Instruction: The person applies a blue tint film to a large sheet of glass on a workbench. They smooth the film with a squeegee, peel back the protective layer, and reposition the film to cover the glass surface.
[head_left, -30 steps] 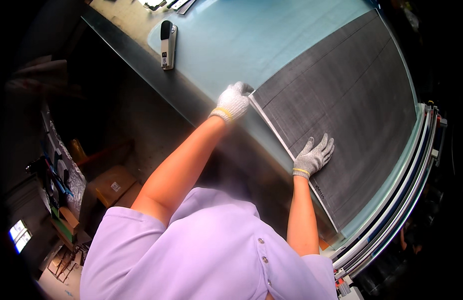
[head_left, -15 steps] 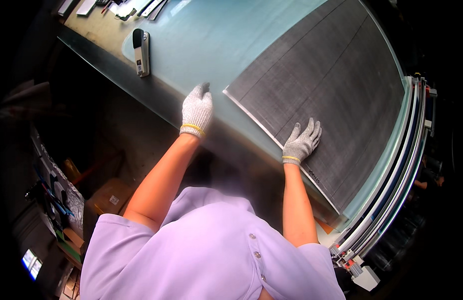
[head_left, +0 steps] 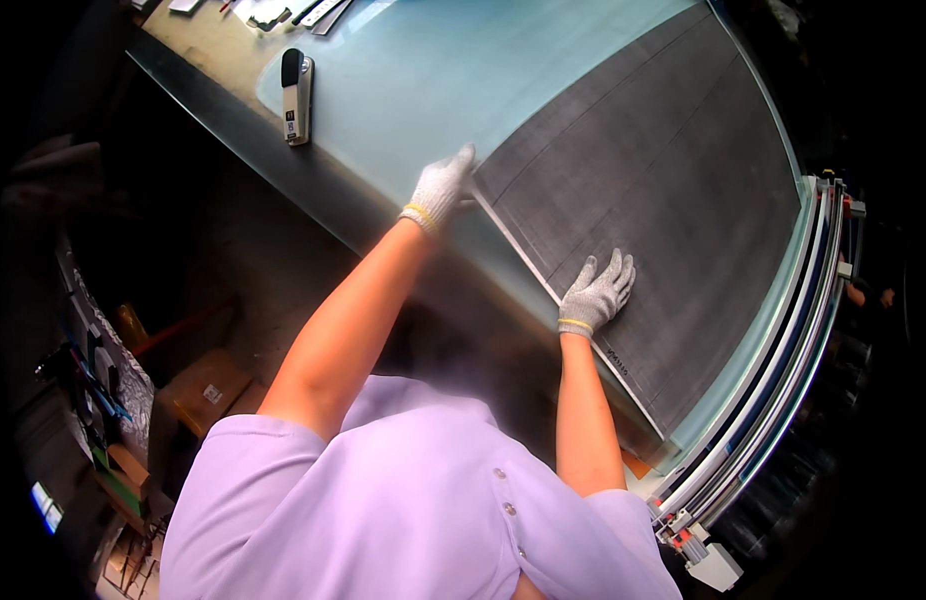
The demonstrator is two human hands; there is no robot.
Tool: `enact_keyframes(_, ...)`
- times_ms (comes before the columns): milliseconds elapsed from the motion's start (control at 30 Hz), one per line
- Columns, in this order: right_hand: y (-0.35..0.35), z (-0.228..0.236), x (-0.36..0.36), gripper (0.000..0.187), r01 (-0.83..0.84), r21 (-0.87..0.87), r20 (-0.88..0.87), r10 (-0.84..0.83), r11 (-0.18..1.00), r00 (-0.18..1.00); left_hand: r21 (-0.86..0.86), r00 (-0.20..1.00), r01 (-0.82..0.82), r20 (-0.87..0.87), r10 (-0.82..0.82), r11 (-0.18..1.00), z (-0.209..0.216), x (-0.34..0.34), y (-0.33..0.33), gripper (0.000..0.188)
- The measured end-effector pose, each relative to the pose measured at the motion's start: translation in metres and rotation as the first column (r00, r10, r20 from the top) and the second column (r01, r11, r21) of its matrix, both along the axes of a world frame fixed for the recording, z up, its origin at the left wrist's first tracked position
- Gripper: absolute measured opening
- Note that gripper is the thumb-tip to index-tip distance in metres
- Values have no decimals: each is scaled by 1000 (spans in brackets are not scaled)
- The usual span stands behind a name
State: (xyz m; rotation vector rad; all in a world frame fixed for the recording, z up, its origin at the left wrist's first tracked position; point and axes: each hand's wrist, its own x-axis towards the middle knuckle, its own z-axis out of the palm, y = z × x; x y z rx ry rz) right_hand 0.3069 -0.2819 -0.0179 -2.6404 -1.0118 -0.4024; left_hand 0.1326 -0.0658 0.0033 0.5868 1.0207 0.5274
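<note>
A large dark grey sheet [head_left: 643, 190] with a white near edge and thin ruled lines lies on a pale blue-green tabletop [head_left: 383, 90]. My left hand [head_left: 446, 186], in a whitish knitted glove with a yellow cuff band, is at the sheet's near left corner. Its fingers look closed around that corner, though they are slightly blurred. Flat on the sheet near its front edge rests my right hand [head_left: 596, 292], gloved alike, with fingers spread. Dark handwritten marks show on the sheet just below the right hand.
A stapler [head_left: 297, 97] with a black top stands on the table at the left. Papers and flat tools [head_left: 318, 14] lie at the far left. Along the right side runs a rail assembly [head_left: 783, 370] of metal bars. A cardboard box [head_left: 211, 392] sits below the table at left.
My left hand has moved right, from bare tabletop to the corner of the sheet. My right hand stays on the sheet, fingers spread. The whole view has shifted slightly.
</note>
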Motion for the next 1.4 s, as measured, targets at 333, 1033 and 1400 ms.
enact_keyframes(333,-3,-4,4,44,-22,75,7,21,997,1000,191,873,391,-388,-296,900,11,-9,15,29)
enact_keyframes(1033,21,18,-45,58,-738,-283,-46,760,612,648,697,630,585,-713,309,415,-1,-42,42,33)
enact_keyframes(1400,17,7,-42,55,-752,-183,-16,763,633,646,526,268,791,-756,597,311,12,-128,75,39)
